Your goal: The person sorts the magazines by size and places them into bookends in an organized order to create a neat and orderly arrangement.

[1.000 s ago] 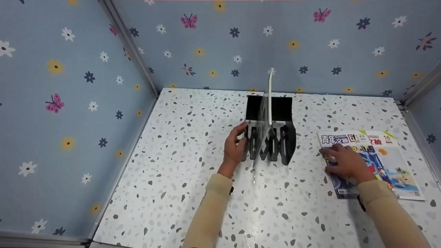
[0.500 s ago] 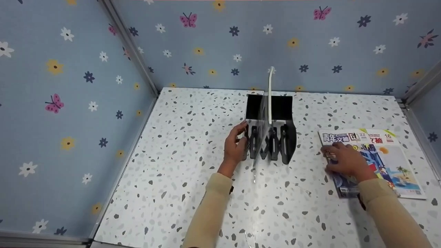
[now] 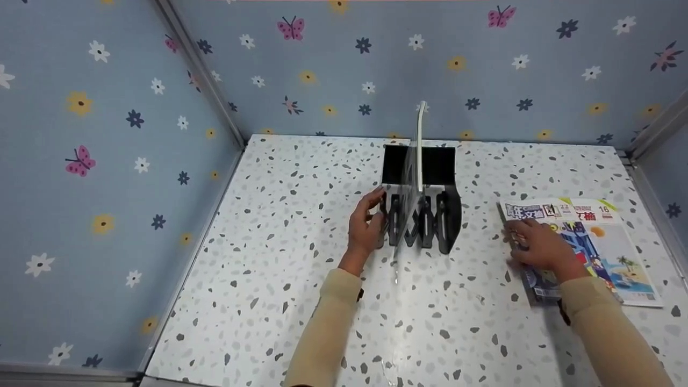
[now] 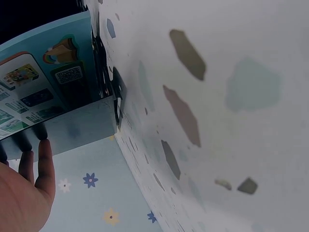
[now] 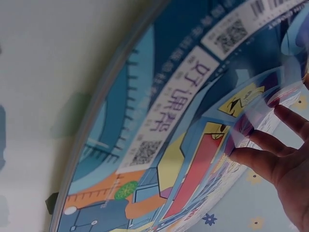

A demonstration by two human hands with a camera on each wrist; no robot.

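In the head view a black magazine rack (image 3: 450, 220) with several slotted dividers stands on the table. One magazine (image 3: 420, 145) is upright in it, edge toward me; its blue back cover (image 4: 72, 53) appears in the left wrist view. My left hand (image 3: 365, 228) rests against the rack's left side, its fingertips (image 4: 44, 150) touching the smooth side plate. At the right, my right hand (image 3: 545, 250) holds the left edge of a magazine with a dark blue cover (image 3: 583, 242), its curled fingers at that edge. This magazine overlaps another with a beach cover (image 3: 626, 258).
The white speckled table (image 3: 258, 258) runs back to a blue flowered wall panel (image 3: 333, 64). Another panel (image 3: 118, 199) closes off the left side, and a third (image 3: 674, 188) is at the right.
The right fingers and the left edge of the blue magazine have shifted slightly right, and that edge looks a little raised. The left hand stays at the rack.
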